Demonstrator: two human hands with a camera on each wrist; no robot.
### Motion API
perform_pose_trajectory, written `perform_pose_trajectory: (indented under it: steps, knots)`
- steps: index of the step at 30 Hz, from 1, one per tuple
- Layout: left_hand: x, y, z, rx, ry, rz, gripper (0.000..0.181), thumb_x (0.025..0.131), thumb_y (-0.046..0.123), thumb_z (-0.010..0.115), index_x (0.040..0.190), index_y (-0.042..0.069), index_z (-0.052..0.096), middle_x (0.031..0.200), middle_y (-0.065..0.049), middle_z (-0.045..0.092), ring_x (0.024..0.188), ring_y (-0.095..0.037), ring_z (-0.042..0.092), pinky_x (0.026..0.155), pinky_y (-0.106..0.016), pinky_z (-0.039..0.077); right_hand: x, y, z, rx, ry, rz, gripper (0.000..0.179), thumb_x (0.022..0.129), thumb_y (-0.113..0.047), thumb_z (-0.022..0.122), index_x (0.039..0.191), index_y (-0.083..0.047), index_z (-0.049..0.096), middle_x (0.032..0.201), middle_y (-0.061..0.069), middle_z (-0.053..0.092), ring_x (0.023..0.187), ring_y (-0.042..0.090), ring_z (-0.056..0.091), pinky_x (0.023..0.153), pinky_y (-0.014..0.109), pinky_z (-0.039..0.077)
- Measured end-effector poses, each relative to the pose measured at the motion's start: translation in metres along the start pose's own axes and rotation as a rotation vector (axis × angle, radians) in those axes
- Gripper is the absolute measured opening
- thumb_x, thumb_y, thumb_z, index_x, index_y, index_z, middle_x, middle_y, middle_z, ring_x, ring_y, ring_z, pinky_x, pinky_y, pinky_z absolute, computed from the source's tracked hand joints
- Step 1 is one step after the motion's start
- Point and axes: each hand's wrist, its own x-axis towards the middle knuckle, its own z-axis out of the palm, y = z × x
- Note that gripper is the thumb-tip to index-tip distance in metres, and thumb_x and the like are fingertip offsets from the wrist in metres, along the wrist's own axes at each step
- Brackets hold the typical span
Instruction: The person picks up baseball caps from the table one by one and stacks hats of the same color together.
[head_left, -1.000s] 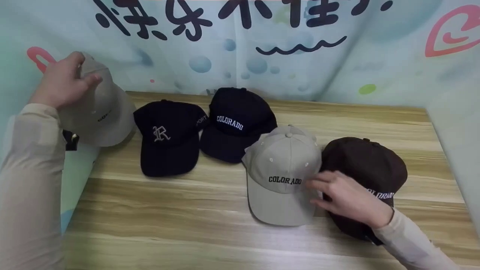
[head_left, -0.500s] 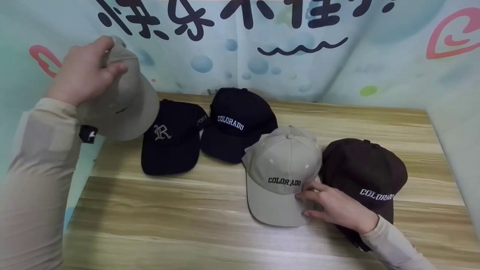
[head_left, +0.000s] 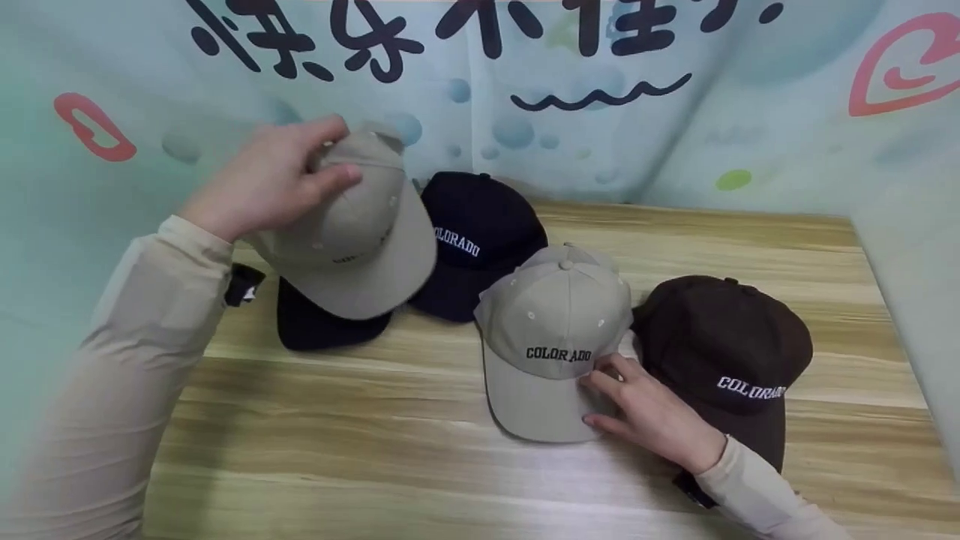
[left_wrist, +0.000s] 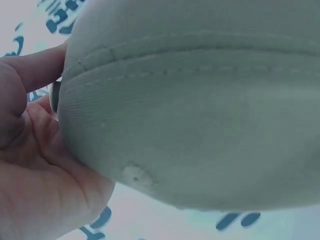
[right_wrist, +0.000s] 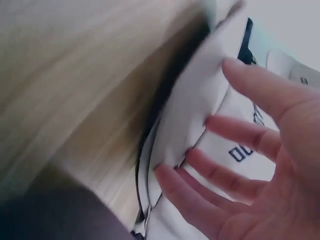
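Pale blue-green cloth backdrop [head_left: 645, 142]: hangs behind the light grey fabric baseball cap with a curved brim [head_left: 562, 322]; large black Chinese characters cross it, cut off at the top, the first two legible as 快乐.
Wood-grain surface [head_left: 337, 465]: bears that light grey cap and reaches out to both sides of it.
Light grey cap: its long axis runs from crown back to brim tip, the brim towards the person; black letters on the front read COLORADO.
Beige-grey fabric baseball cap [head_left: 367, 255]: held up to the left of and behind the light grey cap, apart from it, brim also towards the person, so the two long axes run nearly alike. The left hand is the nearer one. Only broken dark letters show on its front, not fully readable.
Dark brown fabric baseball cap [head_left: 724, 337]: just right of the light grey cap, with COLORADO in white.
Navy fabric baseball cap [head_left: 480, 217]: left of and behind the light grey cap, partly covered by the raised cap; white letters show as OLORADO, the start hidden.
Very dark rounded brim [head_left: 322, 326]: farther left of the light grey cap, below the raised one in view; any writing is hidden.
Left hand [head_left: 270, 176]: grasps the raised cap by its rear, thumb against the crown.
Right hand [head_left: 652, 412]: at the right side of the light grey cap, fingers relaxed, fingertips touching where brim meets crown, not clenched round it.
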Motion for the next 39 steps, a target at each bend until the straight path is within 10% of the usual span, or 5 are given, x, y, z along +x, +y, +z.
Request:
perform_pose_trajectory:
  steps: [22,32,39]
  knots:
    - [0.014,0.036,0.039,-0.189,-0.339,0.445,0.020,0.099,0.022,0.056,0.090,0.009,0.044,0.073,-0.001,0.041,0.064,-0.015,0.044,0.057,-0.030,0.038,0.015,-0.004,0.005,0.043,-0.007,0.059,0.040,0.075,-0.020,0.083,0.109,-0.007,0.065,0.114,0.011,0.054,0.097,0.024,0.056,0.083,0.040,0.049]
    - [0.030,0.064,0.081,-0.285,-0.450,0.650,0.019,0.099,0.024,0.056,0.096,0.008,0.047,0.072,0.002,0.042,0.058,-0.011,0.044,0.058,-0.029,0.039,0.010,0.001,-0.040,-0.036,0.044,0.003,0.039,0.082,-0.022,0.079,0.115,-0.007,0.066,0.117,0.011,0.060,0.098,0.024,0.061,0.073,0.039,0.054]
    - [0.055,0.084,0.123,-0.300,-0.598,0.653,0.019,0.100,0.026,0.054,0.103,0.008,0.049,0.086,0.000,0.046,0.077,-0.014,0.047,0.074,-0.028,0.039,0.007,-0.013,-0.082,-0.081,0.183,0.030,0.028,0.083,-0.019,0.076,0.108,-0.011,0.067,0.111,0.004,0.063,0.106,0.020,0.059,0.082,0.040,0.050]
